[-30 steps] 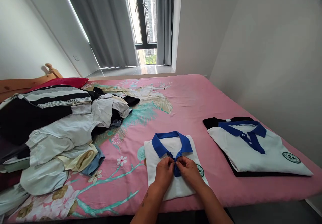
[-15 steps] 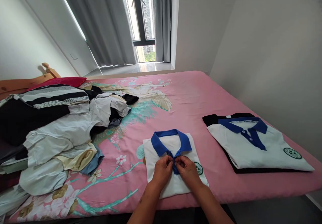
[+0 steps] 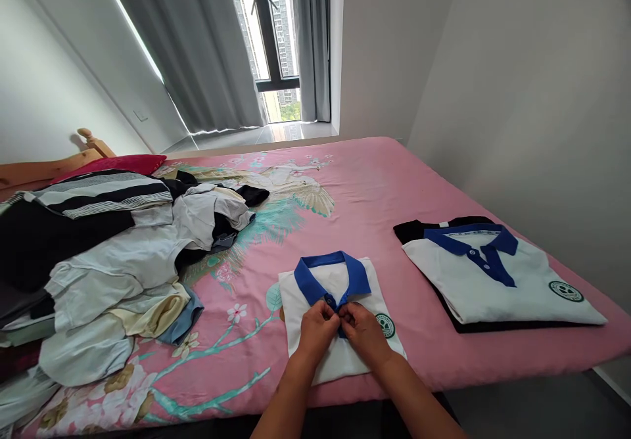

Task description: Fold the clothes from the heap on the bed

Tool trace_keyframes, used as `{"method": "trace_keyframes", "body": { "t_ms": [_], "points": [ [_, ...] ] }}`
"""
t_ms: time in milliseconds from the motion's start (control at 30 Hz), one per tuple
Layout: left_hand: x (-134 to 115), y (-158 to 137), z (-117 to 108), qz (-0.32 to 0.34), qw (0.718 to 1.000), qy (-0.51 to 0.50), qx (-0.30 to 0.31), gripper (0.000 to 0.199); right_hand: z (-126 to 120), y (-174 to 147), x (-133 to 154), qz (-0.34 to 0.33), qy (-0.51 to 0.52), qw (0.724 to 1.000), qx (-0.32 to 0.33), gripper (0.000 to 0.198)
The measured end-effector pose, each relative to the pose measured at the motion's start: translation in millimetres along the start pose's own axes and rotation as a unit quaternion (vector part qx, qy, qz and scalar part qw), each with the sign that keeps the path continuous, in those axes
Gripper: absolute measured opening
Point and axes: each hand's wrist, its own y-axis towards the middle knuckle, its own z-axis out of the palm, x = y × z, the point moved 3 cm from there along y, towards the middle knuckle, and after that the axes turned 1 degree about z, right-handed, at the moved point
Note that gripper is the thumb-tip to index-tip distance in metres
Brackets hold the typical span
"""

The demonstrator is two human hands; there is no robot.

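Note:
A folded white polo shirt with a blue collar lies face up near the front edge of the bed. A round green badge shows on its chest. My left hand pinches the left side of the blue button placket just below the collar. Close against it, my right hand pinches the placket's other side. Both sets of fingertips meet at the middle of the shirt front. One dark button shows above them; whatever lies under the fingertips is hidden.
Another folded white polo shirt lies on a black garment at the right. A heap of loose clothes covers the left of the bed, by a red pillow. The pink sheet stretches towards the window.
The view has shifted slightly. My hands stay at the placket, the right one with its fingers a little higher and closer to the left.

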Motion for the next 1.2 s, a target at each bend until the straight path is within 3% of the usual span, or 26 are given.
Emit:
{"method": "trace_keyframes", "body": {
  "t_ms": [133, 367, 700, 900, 1000, 1200],
  "points": [
    [5, 6, 1, -0.035, 0.999, 0.004, -0.032, 0.012, -1, 0, 2, 0.005, 0.007, 1.000, 0.007, 0.011],
    [17, 12, 5, -0.052, 0.998, -0.039, 0.003, 0.009, -4, 5, -2, 0.059, 0.054, 0.996, 0.030, 0.017],
    [9, -2, 6, 0.028, 0.999, -0.010, -0.025, 0.014, -7, 12, -1, 0.087, 0.028, 0.994, 0.064, 0.018],
    [11, -9, 8, 0.060, 0.995, 0.016, -0.072, 0.006, -5, 21, -9, 0.137, 0.034, 0.984, 0.112, 0.021],
    [13, -6, 8, 0.064, 0.994, 0.014, -0.085, 0.007, -3, 20, -13, 0.163, 0.029, 0.984, 0.072, 0.027],
    [11, -4, 7, 0.062, 0.993, 0.017, -0.098, 0.016, 0, 19, -8, 0.181, 0.002, 0.981, -0.073, 0.039]
  ]
}}
